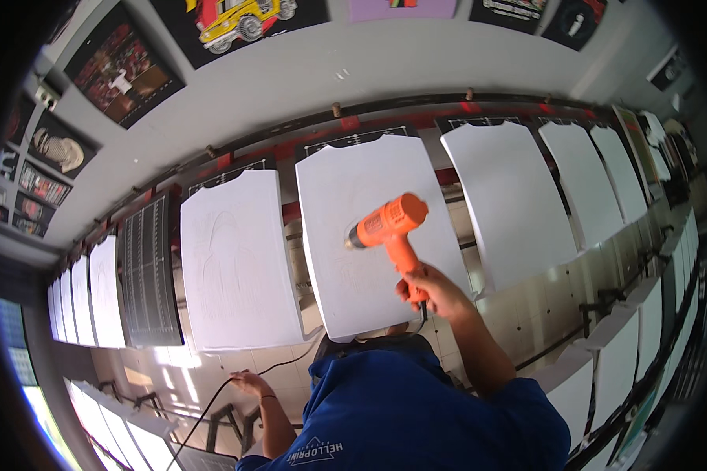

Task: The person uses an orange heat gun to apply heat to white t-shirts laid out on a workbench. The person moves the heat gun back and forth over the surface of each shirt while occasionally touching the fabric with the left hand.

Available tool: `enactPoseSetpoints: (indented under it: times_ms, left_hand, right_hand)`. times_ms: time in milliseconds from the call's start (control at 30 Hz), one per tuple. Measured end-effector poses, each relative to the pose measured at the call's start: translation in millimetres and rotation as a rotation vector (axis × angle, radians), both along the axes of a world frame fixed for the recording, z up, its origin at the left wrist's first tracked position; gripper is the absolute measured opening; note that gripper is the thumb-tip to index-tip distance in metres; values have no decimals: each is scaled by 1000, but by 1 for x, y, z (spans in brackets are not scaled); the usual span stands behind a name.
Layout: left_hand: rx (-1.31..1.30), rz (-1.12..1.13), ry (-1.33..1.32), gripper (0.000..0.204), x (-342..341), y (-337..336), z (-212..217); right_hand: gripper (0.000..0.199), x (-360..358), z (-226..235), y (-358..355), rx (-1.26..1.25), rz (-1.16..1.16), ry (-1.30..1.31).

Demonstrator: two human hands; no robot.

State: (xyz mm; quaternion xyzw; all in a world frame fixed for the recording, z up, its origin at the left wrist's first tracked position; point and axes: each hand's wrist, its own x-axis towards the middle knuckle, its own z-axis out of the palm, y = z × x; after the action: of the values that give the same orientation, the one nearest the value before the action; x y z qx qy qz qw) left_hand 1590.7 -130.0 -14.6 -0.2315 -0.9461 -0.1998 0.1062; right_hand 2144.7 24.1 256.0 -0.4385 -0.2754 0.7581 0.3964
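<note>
An orange heat gun [390,228] is gripped by its handle in my right hand [438,290]. Its dark nozzle points left, above a white T-shirt [369,298] stretched over a flat printing board. My left hand [251,383], low and left of my body, has its fingers closed around a black power cord [221,387]. The cord runs from there toward my waist, and another stretch hangs from the gun's handle. On the board to the left lies a second white T-shirt [239,259] with a faint raised outline on it.
More white shirts on boards [511,204] continue to the right, and a bare black board [151,271] stands at the left. A dark rail [291,118] runs along the wall behind. Further boards [617,361] form another row behind me. Printed pictures [124,67] hang on the grey wall.
</note>
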Motion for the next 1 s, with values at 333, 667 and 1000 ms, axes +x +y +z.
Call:
enactPoseSetpoints:
  times_ms: [333,667,1000]
  left_hand:
    - [473,-266,-692,40,185,19,52]
    - [728,-38,-741,57,130,48,22]
    - [724,204,-534,56,98,105,37]
  right_hand:
    - [36,-12,47,193,239,194,-403]
    - [35,-62,2,240,262,249,-515]
    - [32,-78,-13,253,261,229,-461]
